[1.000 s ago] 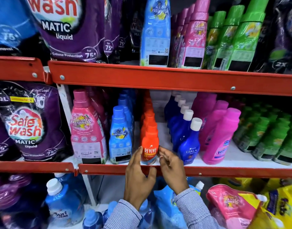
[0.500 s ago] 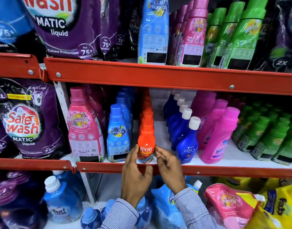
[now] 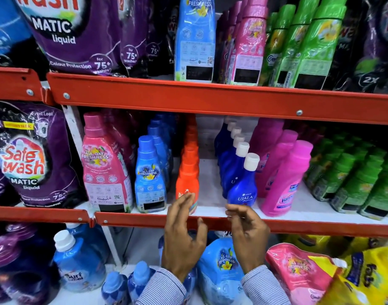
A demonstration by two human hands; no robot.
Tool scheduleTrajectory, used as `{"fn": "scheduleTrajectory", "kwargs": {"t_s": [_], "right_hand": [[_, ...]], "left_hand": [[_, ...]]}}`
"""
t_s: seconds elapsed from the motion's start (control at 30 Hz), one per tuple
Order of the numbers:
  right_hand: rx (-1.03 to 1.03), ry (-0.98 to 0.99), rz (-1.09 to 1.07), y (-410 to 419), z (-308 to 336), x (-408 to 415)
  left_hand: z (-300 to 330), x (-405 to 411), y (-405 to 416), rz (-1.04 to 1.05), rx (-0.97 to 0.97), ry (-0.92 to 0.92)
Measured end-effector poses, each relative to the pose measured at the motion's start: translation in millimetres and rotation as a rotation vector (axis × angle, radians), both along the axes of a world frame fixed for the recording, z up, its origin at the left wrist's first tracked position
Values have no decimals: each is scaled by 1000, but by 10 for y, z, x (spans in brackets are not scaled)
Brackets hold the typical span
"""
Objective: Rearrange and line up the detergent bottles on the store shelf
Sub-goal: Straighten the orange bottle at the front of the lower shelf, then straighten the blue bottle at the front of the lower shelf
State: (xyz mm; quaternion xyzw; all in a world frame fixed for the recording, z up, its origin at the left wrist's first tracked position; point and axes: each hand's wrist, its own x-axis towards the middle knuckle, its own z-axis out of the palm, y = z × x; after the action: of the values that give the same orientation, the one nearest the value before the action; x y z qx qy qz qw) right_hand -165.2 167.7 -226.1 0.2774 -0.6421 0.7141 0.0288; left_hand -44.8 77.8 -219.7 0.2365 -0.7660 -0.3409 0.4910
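Observation:
An orange bottle heads a row of orange bottles on the middle shelf. My left hand hovers in front of its lower label, fingers spread and blurred, holding nothing. To its right a row of dark blue Ujala bottles with white caps leans left. My right hand is just below the front Ujala bottle, fingers loosely curled and apart, not gripping it. A bare gap of white shelf lies between the orange and the dark blue rows.
Left of the orange row stand light blue bottles and a tall pink bottle; right are pink Vanish bottles and green bottles. Purple pouches hang far left. The red top shelf rail sits close overhead.
Both hands have let go of the front orange bottle. My right hand has moved right, to below the front Ujala bottle. My left hand has drawn slightly back.

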Motion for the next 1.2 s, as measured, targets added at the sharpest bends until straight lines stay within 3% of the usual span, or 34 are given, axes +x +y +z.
{"fn": "scheduleTrajectory", "kwargs": {"t_s": [0.17,0.5,1.2], "right_hand": [[-65,9,-183,231,58,-240],[172,-119,143,318,73,-587],[102,-155,272,435,109,-740]], "left_hand": [[-18,-303,211,-43,22,-16],[15,-676,507,-119,171,-118],[-8,-791,502,-74,275,-111]]}}
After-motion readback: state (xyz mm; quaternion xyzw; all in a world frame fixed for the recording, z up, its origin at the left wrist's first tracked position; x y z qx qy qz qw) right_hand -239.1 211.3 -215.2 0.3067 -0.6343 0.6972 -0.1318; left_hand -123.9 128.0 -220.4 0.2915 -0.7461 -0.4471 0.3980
